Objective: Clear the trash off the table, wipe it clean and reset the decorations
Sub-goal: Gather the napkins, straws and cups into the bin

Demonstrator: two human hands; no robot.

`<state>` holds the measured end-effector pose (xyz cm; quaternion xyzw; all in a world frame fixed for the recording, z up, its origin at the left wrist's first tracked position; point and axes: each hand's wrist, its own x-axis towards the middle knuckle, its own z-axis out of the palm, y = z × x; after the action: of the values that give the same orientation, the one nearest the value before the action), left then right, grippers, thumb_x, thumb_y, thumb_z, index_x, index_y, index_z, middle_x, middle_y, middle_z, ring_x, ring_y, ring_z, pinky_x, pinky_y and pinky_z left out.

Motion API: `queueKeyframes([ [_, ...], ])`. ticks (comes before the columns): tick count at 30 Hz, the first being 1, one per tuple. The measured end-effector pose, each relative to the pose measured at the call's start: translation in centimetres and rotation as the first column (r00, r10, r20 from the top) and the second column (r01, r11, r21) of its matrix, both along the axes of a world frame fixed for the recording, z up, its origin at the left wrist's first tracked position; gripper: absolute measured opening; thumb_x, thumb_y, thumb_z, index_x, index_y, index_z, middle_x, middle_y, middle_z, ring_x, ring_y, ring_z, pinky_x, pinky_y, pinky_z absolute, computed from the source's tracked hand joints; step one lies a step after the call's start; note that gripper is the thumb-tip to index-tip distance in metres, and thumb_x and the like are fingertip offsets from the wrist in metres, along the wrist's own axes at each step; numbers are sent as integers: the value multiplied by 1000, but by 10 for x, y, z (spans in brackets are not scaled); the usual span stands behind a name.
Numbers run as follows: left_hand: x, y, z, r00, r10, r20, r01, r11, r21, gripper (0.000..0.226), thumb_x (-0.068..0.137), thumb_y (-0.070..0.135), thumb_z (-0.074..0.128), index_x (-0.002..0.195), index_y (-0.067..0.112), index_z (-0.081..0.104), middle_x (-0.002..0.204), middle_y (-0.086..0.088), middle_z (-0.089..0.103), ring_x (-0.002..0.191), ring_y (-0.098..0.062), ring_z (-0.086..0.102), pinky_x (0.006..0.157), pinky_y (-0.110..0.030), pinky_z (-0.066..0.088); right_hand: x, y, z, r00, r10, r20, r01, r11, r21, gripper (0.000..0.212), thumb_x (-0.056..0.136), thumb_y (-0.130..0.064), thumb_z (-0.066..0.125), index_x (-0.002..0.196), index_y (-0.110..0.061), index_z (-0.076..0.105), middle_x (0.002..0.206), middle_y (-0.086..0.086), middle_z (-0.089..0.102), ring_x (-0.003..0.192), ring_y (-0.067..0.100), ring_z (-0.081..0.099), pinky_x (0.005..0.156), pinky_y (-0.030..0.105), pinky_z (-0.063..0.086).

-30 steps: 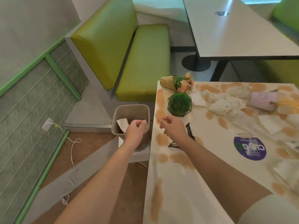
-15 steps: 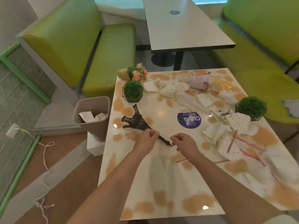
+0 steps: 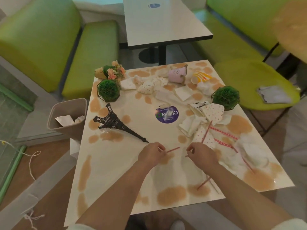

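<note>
The white table is covered in brown spill stains. My left hand pinches one end of a red straw near the front middle. My right hand has its fingers curled over a short red straw end beside it. More red straws lie at the right among crumpled napkins and dotted paper wrappers. A black Eiffel tower model lies on its side at the left. A tipped pink cup and a yellow striped cup lie at the far edge.
A beige trash bin holding paper stands left of the table. Two green ball plants and a flower cone sit on the table. Green benches, a grey table and a green chair with a cloth surround it.
The view swung from the bin back over the table. Both hands moved from the bin to the table's front middle and took hold of red straws.
</note>
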<state>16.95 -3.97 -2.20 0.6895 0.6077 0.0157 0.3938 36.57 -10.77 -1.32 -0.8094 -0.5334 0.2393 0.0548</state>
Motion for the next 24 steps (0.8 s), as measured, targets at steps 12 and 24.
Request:
queueKeyframes([
  [12,52,22,-18,903,-249,-351,337,916,218,22,92,41,59,109,29,65,114,0,53,113,-20,48,87,-33,42,39,13,-18,810,509,292,-465,860,-212,16,89,-15,43,101,-17,54,78,-2,60,71,23,59,57,29,38],
  [24,71,36,-18,709,-403,-579,564,816,124,29,95,36,48,111,22,67,114,-4,55,108,-24,51,79,-33,34,36,26,-19,777,585,231,-527,806,-270,12,80,-7,46,88,-15,44,66,-4,45,64,22,52,50,27,33],
])
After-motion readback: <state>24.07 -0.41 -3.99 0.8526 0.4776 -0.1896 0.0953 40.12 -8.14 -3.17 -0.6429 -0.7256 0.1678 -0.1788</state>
